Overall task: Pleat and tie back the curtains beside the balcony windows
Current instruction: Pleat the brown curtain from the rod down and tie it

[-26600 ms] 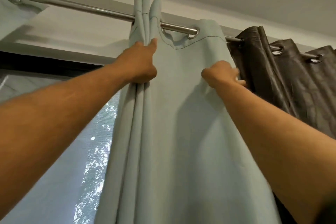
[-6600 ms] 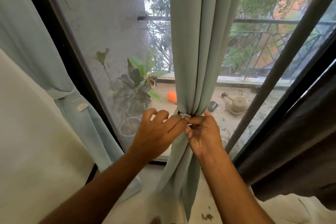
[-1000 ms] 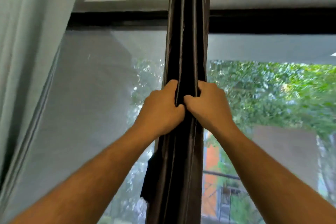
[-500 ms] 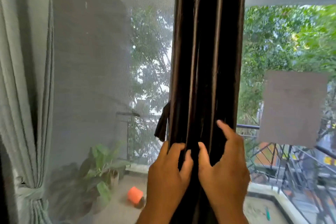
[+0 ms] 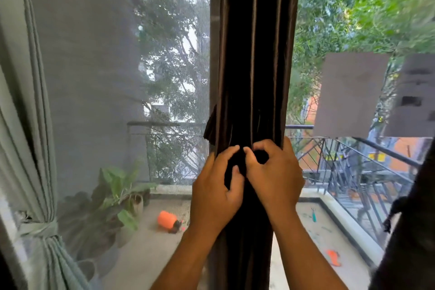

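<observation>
A dark brown curtain (image 5: 254,54) hangs gathered in tight pleats down the middle of the window. My left hand (image 5: 215,193) and my right hand (image 5: 274,176) both grip its folds at waist height, fingers curled into the fabric and touching each other. A short dark tie-back strip (image 5: 210,128) sticks out from the curtain's left edge just above my hands. At the far left hangs a pale green curtain (image 5: 30,125), pleated and bound with a knotted band (image 5: 40,227).
Behind the glass and mesh screen lies the balcony with a potted plant (image 5: 117,193), an orange container (image 5: 167,219) on the floor and a metal railing (image 5: 353,167). Another dark curtain (image 5: 409,231) hangs at the right edge.
My hands have slid down the dark curtain from near its top, and my view dropped with them. My right hand's fingers, spread half a second ago, now curl into the folds.
</observation>
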